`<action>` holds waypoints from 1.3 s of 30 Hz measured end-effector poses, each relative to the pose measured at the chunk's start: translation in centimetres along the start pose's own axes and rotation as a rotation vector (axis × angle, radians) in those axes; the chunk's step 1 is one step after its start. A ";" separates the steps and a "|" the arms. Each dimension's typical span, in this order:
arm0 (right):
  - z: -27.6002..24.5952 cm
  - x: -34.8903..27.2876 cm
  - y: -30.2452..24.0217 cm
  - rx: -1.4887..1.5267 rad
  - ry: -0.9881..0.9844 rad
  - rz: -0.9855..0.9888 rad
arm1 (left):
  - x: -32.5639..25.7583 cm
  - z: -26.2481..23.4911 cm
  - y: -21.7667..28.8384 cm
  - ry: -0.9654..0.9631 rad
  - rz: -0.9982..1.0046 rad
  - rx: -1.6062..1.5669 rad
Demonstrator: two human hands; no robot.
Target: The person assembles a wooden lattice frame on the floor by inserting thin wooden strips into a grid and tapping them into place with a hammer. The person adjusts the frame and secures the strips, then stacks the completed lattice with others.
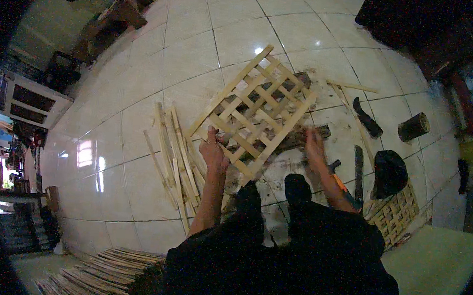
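Down on a pale, glossy tiled floor (245, 16), with dark joints and window glare toward its left edge, and bits of dirt near the feet (298, 187). Along the floor's left edge, a white cabinet (31, 103); at its far-left corner, wooden furniture (122, 14); at its far-right corner, dark furniture (409, 28), too dim for detail. At mid-floor, a woven lattice (261, 106) of flat pale strips, slanting over dark wood pieces (292, 140).

At the lattice's near-left edge, the left hand (214, 152), fingers curled in and holding on. Just off its right edge, the right hand (314, 146), blurred; cannot tell whether wide or narrow.

Left of the lattice, loose slats (177, 168), then a broad run of tile to the cabinet; another run beyond, toward the floor's far edge. Tighter to the right: a curved dark piece (366, 119), a short round log (414, 127), a black bag (390, 174) against a second lattice (399, 216). Toward the near-left corner, a bundle of sticks (96, 275). Any lettering too dark and grainy to read.
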State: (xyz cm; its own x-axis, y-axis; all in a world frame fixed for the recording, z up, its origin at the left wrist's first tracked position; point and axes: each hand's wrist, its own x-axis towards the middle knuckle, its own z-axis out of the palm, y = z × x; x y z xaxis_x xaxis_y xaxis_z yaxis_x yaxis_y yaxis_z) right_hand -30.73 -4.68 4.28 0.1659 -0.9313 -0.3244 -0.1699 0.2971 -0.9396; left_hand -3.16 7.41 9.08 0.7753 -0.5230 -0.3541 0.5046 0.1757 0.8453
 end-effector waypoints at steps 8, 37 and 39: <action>-17.1 -12.5 10.9 -1.478 0.481 -0.776 | 5.1 0.0 3.1 -0.046 0.375 0.403; -22.8 -13.6 12.9 -0.996 0.562 -0.114 | 4.0 2.2 3.8 -0.097 0.670 0.272; -21.1 -13.2 9.7 -0.888 0.397 0.062 | 4.4 1.0 4.5 -0.009 0.686 0.356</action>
State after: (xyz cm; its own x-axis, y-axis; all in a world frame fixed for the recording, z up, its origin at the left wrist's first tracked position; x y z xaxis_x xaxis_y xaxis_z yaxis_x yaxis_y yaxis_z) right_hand -55.06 6.01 1.71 -0.1796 -0.9711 -0.1571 -0.8649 0.2320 -0.4451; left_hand 2.09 5.07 11.75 0.8668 -0.4006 0.2971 -0.2412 0.1848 0.9527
